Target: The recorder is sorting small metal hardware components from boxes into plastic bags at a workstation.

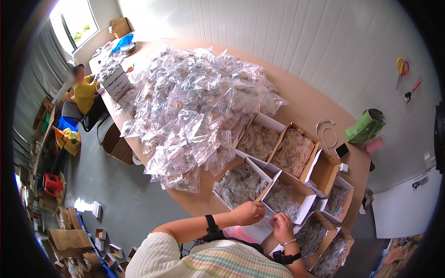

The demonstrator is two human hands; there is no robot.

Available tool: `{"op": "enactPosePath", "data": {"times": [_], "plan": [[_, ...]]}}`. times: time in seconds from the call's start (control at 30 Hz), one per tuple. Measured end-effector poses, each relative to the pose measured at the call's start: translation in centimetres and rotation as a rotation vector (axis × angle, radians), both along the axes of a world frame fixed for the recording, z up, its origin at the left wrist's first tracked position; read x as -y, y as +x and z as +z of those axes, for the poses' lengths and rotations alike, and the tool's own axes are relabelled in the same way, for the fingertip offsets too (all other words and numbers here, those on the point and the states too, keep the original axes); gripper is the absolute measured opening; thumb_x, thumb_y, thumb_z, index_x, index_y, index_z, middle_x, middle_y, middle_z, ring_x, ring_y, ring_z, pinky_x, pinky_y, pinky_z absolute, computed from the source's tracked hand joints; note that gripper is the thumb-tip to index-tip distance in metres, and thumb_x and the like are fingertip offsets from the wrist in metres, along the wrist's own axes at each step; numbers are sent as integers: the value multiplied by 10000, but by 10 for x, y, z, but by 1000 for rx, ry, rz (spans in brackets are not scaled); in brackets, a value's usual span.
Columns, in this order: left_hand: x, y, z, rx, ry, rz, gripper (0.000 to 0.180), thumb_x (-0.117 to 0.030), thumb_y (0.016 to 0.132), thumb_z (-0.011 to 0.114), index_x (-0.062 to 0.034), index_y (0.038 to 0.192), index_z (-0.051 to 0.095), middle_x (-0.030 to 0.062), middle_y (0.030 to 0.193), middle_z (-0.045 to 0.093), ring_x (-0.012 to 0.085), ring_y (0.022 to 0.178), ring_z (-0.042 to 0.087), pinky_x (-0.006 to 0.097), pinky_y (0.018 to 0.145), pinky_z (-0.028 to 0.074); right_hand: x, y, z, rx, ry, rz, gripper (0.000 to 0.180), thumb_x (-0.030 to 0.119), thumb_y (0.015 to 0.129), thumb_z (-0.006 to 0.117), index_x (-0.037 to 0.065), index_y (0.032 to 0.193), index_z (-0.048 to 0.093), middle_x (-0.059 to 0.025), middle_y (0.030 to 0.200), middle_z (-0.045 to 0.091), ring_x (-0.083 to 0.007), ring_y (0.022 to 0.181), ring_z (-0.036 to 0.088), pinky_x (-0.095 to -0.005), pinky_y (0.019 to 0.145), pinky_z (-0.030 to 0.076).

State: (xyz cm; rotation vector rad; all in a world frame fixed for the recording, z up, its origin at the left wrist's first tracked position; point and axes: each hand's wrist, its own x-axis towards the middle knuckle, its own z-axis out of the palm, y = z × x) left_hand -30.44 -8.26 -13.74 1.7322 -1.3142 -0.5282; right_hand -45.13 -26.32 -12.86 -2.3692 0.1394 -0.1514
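My left hand (250, 212) is closed, its fingers curled and pinched together above the near boxes. Just to its right my right hand (282, 228) is also closed in a pinch, a bracelet on its wrist. Whatever lies between their fingertips is too small to make out. Beneath the hands, close to my body, a stack of clear plastic bags (248, 233) with a pinkish tint shows in part. Right beyond them stand an open white box of small clear packets (242, 184) and another open box of packets (281, 198).
A large heap of clear zip bags (194, 106) covers the table's middle. More open boxes (292, 150) stand at right, near a phone (342, 150), a white cable (328, 134) and a green bag (366, 126). A person in yellow (85, 95) sits at far left.
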Motion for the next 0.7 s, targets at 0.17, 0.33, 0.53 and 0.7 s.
{"op": "enactPosePath", "data": {"times": [0.17,0.33,0.53,0.7], "plan": [[7,-7,0,8,27,7,67,-94,819,672,-45,864,672,107,860,620,325,826,634,412,737,527,-7,5,6,-5,-14,10,126,102,807,713,61,842,600,-103,862,621,-347,874,572,-432,788,449],[11,-6,9,125,-52,-33,76,-89,798,681,-63,867,665,101,838,616,316,815,627,427,718,513,-12,8,3,78,-88,13,117,162,816,714,107,849,616,-61,865,612,-315,889,578,-432,779,455],[3,-3,17,242,6,-16,103,-140,824,682,-69,823,608,100,799,600,318,787,622,409,712,510,6,0,17,115,-75,-79,178,163,696,803,114,750,641,-39,775,635,-302,810,589,-411,730,462],[1,26,79,465,20,-143,105,-155,827,672,-82,854,602,75,780,591,267,784,636,397,702,521,19,-6,64,237,-94,-156,191,105,657,826,100,716,644,-58,750,613,-285,777,566,-400,707,457]]}}
